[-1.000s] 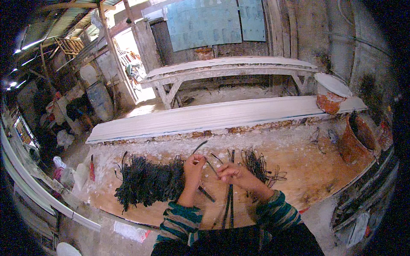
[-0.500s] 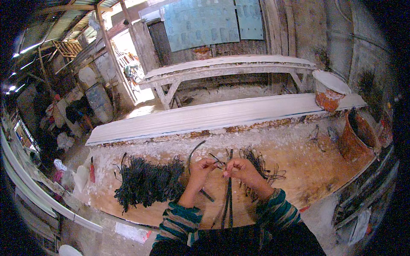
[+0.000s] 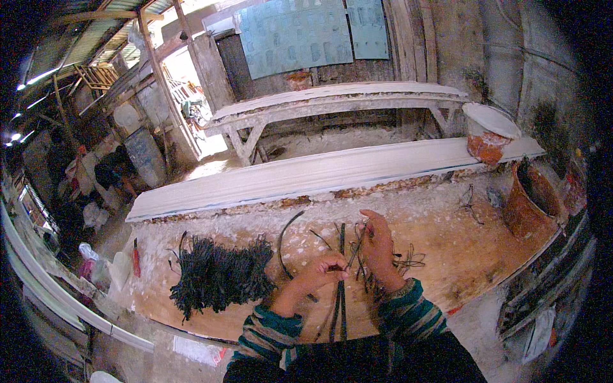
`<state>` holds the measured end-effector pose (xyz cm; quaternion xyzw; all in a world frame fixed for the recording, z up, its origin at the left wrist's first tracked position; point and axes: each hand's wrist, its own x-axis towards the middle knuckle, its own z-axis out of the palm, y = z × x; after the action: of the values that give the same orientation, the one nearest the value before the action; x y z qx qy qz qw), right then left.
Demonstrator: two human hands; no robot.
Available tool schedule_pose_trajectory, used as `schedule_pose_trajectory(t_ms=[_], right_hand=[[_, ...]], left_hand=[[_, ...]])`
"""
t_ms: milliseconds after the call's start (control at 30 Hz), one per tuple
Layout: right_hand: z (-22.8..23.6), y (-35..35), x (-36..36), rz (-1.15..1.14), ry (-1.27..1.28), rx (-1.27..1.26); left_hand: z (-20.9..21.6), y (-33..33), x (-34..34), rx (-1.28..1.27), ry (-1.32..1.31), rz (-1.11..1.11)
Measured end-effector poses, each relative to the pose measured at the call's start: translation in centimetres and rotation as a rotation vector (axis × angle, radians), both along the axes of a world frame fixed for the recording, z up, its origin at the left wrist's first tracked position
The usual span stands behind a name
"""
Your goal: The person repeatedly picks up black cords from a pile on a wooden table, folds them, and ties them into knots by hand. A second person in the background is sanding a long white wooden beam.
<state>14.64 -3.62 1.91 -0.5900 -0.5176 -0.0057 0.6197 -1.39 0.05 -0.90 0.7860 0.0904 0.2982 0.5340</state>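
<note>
My left hand (image 3: 321,272) is closed in a pinch in front of me, with a thin black strip (image 3: 353,251) rising from its fingertips. Under it, long flat black strips (image 3: 342,306) run down the board towards my body. My right hand (image 3: 378,246) is raised to the right, fingers stretched upward, beside and partly over a small pile of thin black loops (image 3: 408,258). A large dense heap of knotted black strips (image 3: 220,274) lies left of my left hand. One curved black strip (image 3: 284,246) sits between that heap and my hands.
The wooden board (image 3: 472,274) is smeared white. Behind it stretches a long white moulding (image 3: 306,171). A white-crusted bucket (image 3: 486,143) and a tipped rusty bucket (image 3: 531,207) stand at right. A red-handled tool (image 3: 136,258) lies left; a white bench (image 3: 345,105) stands farther back.
My hands have come apart. The right one has moved up and right with its fingers stretched out; the left has shifted slightly right and down, still pinching.
</note>
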Motion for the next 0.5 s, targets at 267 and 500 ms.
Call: schedule_pose_trajectory(t_ms=[267, 500], right_hand=[[-0.3, 0.0, 0.6, 0.047, 0.016, 0.051], [-1.3, -0.8, -1.3, 0.728, -0.154, -0.088]], left_hand=[[-0.2, 1.6, -1.0, -0.100, 0.022, 0.585], [-1.5, 4.0, -2.0, -0.094, -0.084, 0.972]])
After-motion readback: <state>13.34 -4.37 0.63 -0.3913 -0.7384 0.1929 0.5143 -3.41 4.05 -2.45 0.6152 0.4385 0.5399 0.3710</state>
